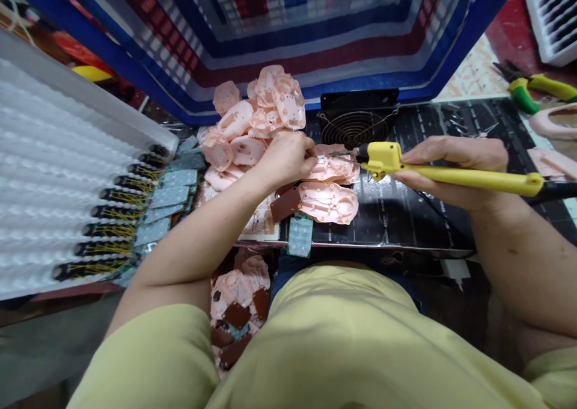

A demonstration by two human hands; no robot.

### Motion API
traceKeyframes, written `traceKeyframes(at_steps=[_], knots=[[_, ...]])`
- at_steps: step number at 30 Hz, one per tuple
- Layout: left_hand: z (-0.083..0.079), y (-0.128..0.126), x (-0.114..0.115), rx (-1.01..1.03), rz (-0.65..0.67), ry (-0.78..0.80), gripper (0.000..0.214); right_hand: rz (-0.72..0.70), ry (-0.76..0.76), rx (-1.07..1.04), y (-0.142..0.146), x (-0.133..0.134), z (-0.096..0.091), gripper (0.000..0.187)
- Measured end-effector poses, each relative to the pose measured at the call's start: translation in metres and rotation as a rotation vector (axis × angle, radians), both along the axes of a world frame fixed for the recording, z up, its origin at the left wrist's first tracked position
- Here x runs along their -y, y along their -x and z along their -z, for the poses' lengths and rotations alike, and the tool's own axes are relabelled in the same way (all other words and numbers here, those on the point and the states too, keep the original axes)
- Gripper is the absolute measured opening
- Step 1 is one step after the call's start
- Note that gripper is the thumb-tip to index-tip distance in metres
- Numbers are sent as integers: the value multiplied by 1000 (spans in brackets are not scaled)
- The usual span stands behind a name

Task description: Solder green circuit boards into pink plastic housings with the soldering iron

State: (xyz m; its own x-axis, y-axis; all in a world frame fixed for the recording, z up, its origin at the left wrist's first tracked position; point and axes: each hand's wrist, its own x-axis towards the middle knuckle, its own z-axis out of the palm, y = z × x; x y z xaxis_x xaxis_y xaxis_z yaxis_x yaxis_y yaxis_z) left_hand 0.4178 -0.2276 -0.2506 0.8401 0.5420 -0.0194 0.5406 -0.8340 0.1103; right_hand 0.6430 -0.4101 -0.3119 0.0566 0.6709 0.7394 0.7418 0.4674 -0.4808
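Note:
My right hand (455,165) grips a yellow soldering iron (451,173) by its handle, its thin tip pointing left toward my left hand (288,156). My left hand is closed in a pinch over a pink plastic shell (336,168), holding something small I cannot make out at the iron's tip. Another pink shell (329,203) with a brown circuit board (285,204) and a small green keypad board (300,236) lies just below, on the black mat (406,210).
A heap of pink shells (256,117) lies behind my left hand. A small black fan (356,123) stands at the back. A white tray (58,174) with wired black parts and green boards sits left. Green-handled pliers (536,87) lie far right. More shells fill a bin (237,307) below.

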Motion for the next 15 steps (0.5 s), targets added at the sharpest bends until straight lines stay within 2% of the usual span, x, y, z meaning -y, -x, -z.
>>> traceKeyframes(at_steps=[5, 11, 15], knots=[[0, 2, 1, 10, 11, -4, 20, 53, -14, -47, 4, 3, 4, 29], [3, 4, 0, 10, 36, -46, 23, 178, 13, -58, 16, 15, 6, 55], [4, 7, 1, 12, 23, -49, 23, 222, -32, -75, 25, 25, 9, 54]])
